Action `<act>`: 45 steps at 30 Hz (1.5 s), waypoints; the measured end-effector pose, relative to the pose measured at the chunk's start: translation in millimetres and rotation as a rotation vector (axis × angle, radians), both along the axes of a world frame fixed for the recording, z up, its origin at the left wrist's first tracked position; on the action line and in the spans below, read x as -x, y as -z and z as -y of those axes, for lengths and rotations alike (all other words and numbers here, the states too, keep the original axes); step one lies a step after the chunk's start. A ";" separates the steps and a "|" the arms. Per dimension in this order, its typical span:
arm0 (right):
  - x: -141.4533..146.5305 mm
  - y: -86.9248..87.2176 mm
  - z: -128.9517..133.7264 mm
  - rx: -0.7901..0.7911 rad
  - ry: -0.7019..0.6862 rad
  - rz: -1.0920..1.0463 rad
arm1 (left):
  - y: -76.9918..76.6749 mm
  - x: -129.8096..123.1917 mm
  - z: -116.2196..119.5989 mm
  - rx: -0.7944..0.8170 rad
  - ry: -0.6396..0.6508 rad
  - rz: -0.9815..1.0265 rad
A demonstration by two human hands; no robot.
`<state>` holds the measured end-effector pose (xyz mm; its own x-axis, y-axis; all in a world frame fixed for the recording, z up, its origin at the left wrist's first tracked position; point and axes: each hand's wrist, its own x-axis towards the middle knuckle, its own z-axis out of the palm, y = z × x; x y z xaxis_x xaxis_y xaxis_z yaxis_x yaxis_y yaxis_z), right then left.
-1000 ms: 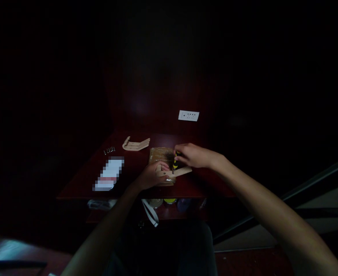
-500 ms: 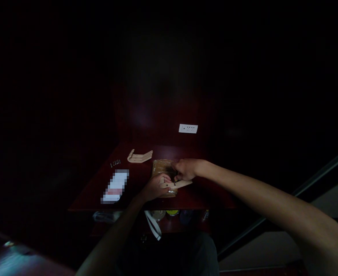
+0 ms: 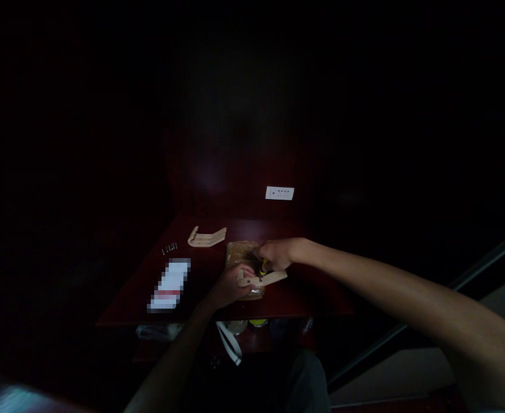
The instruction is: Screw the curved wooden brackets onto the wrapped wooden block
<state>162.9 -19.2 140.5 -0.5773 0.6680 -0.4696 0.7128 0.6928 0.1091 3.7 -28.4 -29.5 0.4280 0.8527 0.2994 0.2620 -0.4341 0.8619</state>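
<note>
Screws [image 3: 170,248] lie left of left hand [image 3: 230,284] pinching wooden strip [image 3: 274,277], right hand [image 3: 277,254] gripping and mostly hiding screwdriver [image 3: 264,266]

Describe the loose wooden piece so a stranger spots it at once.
Find the dark red tabletop, then look between the small metal pins and the tape-wrapped brown block. The loose wooden piece there is pale and curls up at its left end. Unlike the wooden strip the left hand grips, no hand touches it.
</note>
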 end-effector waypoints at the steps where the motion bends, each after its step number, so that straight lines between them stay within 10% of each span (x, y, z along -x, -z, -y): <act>1: 0.7 -0.6 0.4 -0.015 -0.008 -0.009 | -0.3 0.2 0.3 -0.001 0.000 -0.008; 45: -3.0 1.6 5.4 -0.006 -0.002 0.030 | 0.9 2.4 1.3 0.029 -0.032 -0.041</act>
<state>165.9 -24.7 138.9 -0.5645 0.6695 -0.4828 0.7078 0.6936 0.1342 1.3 -29.7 -30.4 0.4121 0.8742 0.2569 0.3109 -0.3999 0.8622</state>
